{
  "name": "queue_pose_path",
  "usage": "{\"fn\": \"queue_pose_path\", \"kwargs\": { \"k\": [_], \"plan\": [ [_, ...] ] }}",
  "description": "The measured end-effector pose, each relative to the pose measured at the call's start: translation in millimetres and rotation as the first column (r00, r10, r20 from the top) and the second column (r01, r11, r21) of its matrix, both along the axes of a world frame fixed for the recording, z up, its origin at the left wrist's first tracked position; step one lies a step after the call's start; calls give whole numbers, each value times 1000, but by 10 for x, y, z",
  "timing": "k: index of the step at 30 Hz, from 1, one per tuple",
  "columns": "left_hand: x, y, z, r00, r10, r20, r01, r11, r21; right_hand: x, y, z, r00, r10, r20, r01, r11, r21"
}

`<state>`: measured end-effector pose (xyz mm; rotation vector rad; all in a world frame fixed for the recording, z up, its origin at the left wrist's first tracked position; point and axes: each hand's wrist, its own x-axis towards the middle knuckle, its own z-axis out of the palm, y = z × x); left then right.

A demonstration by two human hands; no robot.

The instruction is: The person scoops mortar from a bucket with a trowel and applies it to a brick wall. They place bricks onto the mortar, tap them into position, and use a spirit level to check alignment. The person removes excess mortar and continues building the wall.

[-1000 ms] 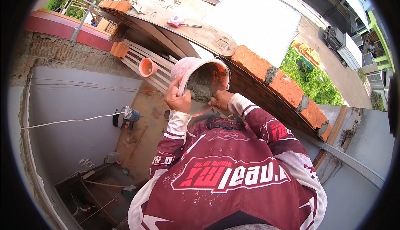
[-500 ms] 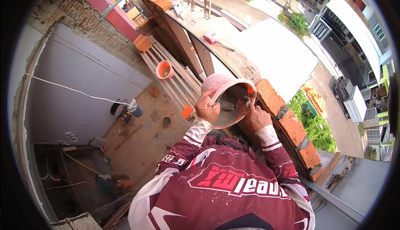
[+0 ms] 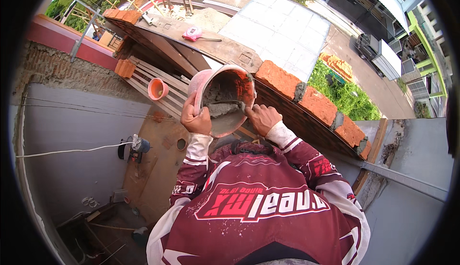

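A pinkish-red bucket (image 3: 198,83) is tipped on its side in front of my chest, its mouth facing me. Grey wet mortar (image 3: 218,92) coats its inside. My left hand (image 3: 196,121) grips the rim on the left. My right hand (image 3: 264,119) is closed at the right side of the mouth, around what looks like a trowel's handle, mostly hidden by the fingers. Inside the bucket, the trowel (image 3: 225,108) carries a heap of mortar. Just beyond the bucket, a row of orange bricks (image 3: 317,105) with grey mortar joints runs along the wall top.
On the ledge beyond lies a pink tape measure (image 3: 192,33). A small orange bucket (image 3: 157,89) stands on wooden slats (image 3: 139,85) at left, near stacked bricks (image 3: 125,68). Far below is a floor (image 3: 155,157) with a power tool (image 3: 136,149). A white cable (image 3: 72,153) crosses the left.
The view has turned, so the surroundings sit further left. The bucket mouth now faces me more, and mortar shows heaped on the trowel. Both hands keep their places at the bucket.
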<state>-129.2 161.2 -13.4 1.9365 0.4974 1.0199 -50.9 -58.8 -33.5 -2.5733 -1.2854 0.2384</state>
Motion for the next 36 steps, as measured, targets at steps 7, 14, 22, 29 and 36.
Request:
{"fn": "queue_pose_path", "kwargs": {
  "k": [7, 14, 22, 29, 36],
  "plan": [
    [30, -190, 101, 989, -70, -127, 93, 978, 184, 54, -153, 268, 868, -277, -413, 195, 953, -230],
    [7, -129, -91, 986, -111, -120, 117, 992, 39, -326, -28, -441, 693, 51, -719, 244, 922, 301],
    [65, -154, -110, 995, -49, -88, 47, 999, -25, -107, -240, -62, 962, -260, -83, 266, 962, 66],
    [127, -248, -59, 987, -116, -110, 137, 968, 210, 47, -501, 525, 833, -362, -418, 248, 920, -304],
    [82, -321, 11, 984, -120, -135, 125, 991, 36, -16, -256, 150, 768, -281, -576, 204, 959, -195]
  ]
}}
